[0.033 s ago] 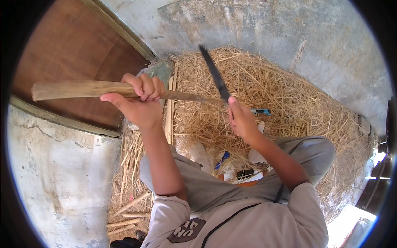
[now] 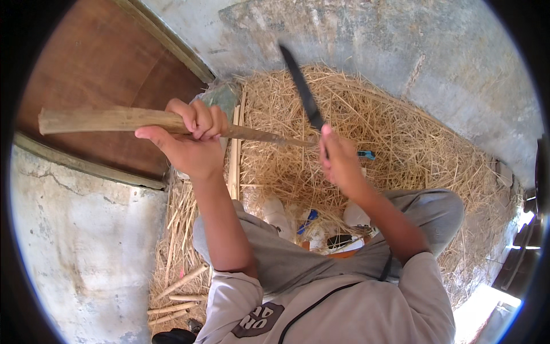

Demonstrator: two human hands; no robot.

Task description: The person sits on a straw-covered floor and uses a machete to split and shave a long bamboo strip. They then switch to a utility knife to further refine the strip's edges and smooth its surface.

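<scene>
My left hand point(image 2: 193, 137) is wrapped round a long, pale wooden stick point(image 2: 103, 121), its thumb lying along the near side. The stick's thick end reaches left in front of the brown door, and its thinner, darker end points right, over the straw. My right hand point(image 2: 342, 163) grips the handle of a knife point(image 2: 302, 86) with a long dark blade. The blade slants up and away to the left, its tip slightly blurred. It stands raised beyond the stick's thin end. A small blue tool point(image 2: 366, 155) lies on the straw beside my right hand; its kind is hard to make out.
Straw and shavings point(image 2: 275, 166) cover the floor. A grey wall point(image 2: 366, 34) rises at the far side, a brown door point(image 2: 109, 74) at the left. Several cut sticks point(image 2: 182, 282) lie at my lower left. A blue object point(image 2: 307, 222) lies between my feet.
My right hand has raised the knife a little, up and away from the stick. The stick's thick end has tipped slightly upward in my left hand.
</scene>
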